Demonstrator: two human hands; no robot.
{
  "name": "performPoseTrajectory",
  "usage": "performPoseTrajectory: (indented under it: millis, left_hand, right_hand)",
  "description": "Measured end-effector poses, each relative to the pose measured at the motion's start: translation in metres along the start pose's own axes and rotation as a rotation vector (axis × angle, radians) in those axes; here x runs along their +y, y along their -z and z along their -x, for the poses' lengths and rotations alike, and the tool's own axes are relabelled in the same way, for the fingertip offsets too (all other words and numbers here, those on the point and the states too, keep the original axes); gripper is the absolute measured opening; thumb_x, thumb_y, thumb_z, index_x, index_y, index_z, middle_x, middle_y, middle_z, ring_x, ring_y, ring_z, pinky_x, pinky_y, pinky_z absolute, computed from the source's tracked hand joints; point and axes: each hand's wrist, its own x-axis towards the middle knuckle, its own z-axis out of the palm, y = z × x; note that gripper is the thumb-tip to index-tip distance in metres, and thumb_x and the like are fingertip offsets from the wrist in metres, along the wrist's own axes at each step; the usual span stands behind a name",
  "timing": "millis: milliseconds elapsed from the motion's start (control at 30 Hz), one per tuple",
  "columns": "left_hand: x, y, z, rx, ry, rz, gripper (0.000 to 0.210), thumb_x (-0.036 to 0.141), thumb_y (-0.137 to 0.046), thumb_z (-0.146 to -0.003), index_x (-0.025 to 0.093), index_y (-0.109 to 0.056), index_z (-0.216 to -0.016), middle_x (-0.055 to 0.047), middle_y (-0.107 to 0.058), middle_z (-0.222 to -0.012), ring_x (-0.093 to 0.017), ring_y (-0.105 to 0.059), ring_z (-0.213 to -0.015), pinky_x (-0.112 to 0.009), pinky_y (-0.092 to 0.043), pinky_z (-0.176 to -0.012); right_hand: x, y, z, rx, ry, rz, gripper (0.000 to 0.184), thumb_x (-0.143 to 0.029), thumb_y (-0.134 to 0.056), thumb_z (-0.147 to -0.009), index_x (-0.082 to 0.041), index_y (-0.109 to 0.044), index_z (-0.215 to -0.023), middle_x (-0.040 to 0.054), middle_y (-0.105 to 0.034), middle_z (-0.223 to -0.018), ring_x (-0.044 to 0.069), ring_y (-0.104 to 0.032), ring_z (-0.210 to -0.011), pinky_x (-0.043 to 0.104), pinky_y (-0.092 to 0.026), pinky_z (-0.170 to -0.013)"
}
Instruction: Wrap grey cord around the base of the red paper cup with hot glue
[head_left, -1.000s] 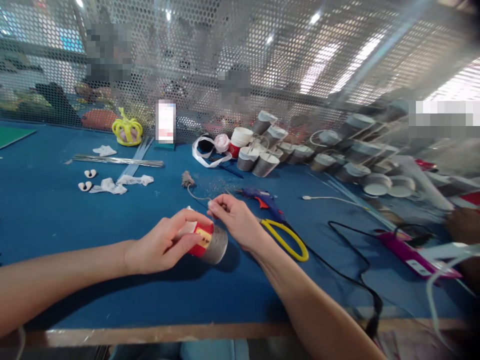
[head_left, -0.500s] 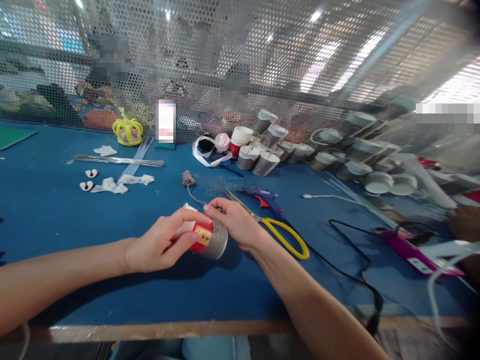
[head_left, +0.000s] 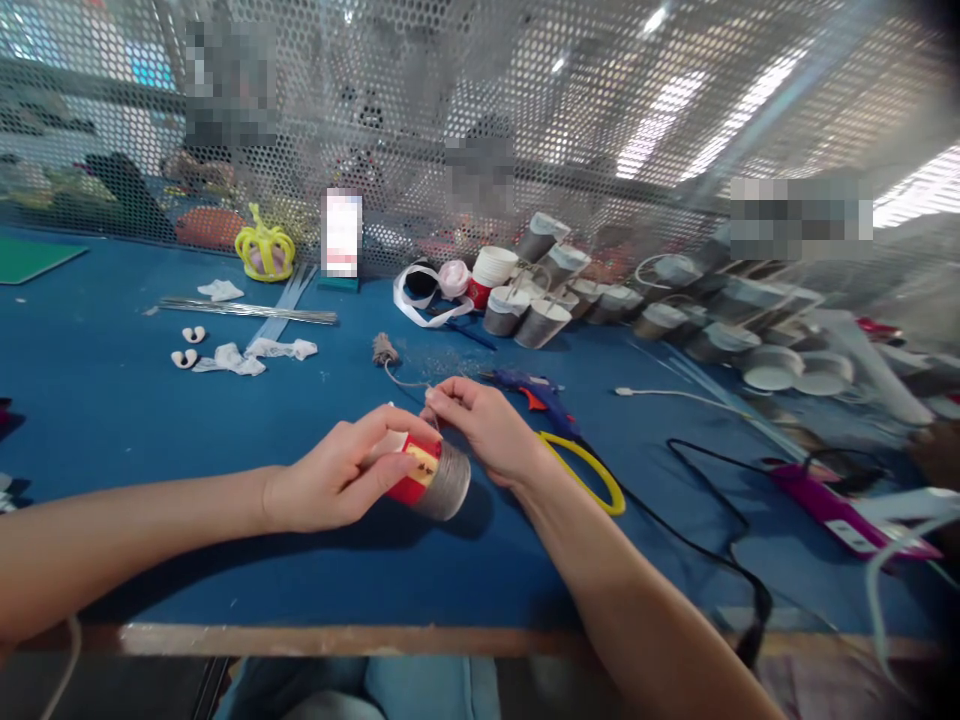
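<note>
A red and white paper cup (head_left: 420, 466) lies tilted in my left hand (head_left: 349, 465), whose fingers are wrapped round its side. Grey cord (head_left: 452, 482) is wound in close turns over one end of the cup. My right hand (head_left: 487, 425) pinches the cord's free length just above the cup. From there the cord runs left to a small grey bundle (head_left: 385, 350) on the table. Scissors with yellow handles (head_left: 589, 475) lie beside my right hand, which partly hides them. Behind them is a blue glue gun (head_left: 536, 390) with a red trigger.
Several grey-wrapped cups (head_left: 544, 323) are stacked along the mesh partition (head_left: 420, 120). Thin metal rods (head_left: 251, 311), white scraps (head_left: 232, 358) and a yellow basket-like ornament (head_left: 265, 250) lie left. A purple power strip (head_left: 825, 505) with black cable (head_left: 712, 550) is right.
The right hand has lifted slightly away from the cup, and more cord shows between them. The cup stays in the left hand. The whole view has shifted a little.
</note>
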Motion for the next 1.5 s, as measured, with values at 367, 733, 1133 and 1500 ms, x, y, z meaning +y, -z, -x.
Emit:
performPoseTrajectory:
  millis: [367, 733, 1133, 1500]
  left_hand:
    - [0.001, 0.002, 0.001, 0.040, -0.004, 0.034, 0.019, 0.022, -0.041, -0.093, 0.016, -0.048, -0.109, -0.003, -0.063, -0.079, -0.009, -0.056, -0.057, -0.019, -0.045, -0.054]
    - [-0.011, 0.006, -0.018, 0.384, 0.418, 0.132, 0.024, 0.032, -0.042, -0.090, 0.015, -0.050, -0.105, -0.003, -0.060, -0.081, -0.013, -0.056, -0.069, -0.025, -0.046, -0.063]
    - [-0.001, 0.008, -0.020, 0.230, 0.367, 0.290, 0.043, 0.016, -0.052, -0.069, 0.015, -0.042, -0.110, 0.001, -0.054, -0.078, -0.008, -0.047, -0.058, -0.018, -0.040, -0.051]
    - [0.002, 0.005, -0.016, 0.200, 0.256, 0.215, 0.039, 0.014, -0.050, -0.071, 0.014, -0.042, -0.109, 0.000, -0.054, -0.081, -0.007, -0.046, -0.055, -0.016, -0.040, -0.048]
  right_hand:
    - [0.003, -0.005, 0.002, -0.058, -0.079, -0.001, 0.029, -0.045, -0.064, -0.068, -0.018, -0.054, -0.066, -0.0048, -0.050, -0.057, 0.009, -0.042, -0.052, 0.024, -0.033, -0.049]
    - [-0.005, 0.002, 0.006, 0.013, 0.072, 0.028, 0.042, -0.050, -0.059, -0.075, -0.018, -0.055, -0.102, 0.0079, -0.063, -0.102, 0.018, -0.061, -0.087, 0.033, -0.050, -0.074]
    - [-0.003, -0.002, 0.014, -0.063, 0.119, 0.152, 0.053, -0.034, -0.067, -0.070, -0.019, -0.049, -0.117, 0.0110, -0.063, -0.111, 0.023, -0.064, -0.096, 0.038, -0.055, -0.077]
    - [-0.011, -0.009, 0.021, 0.030, 0.183, 0.244, 0.043, -0.026, -0.063, -0.068, -0.018, -0.051, -0.109, 0.0126, -0.063, -0.112, 0.027, -0.063, -0.097, 0.040, -0.055, -0.076]
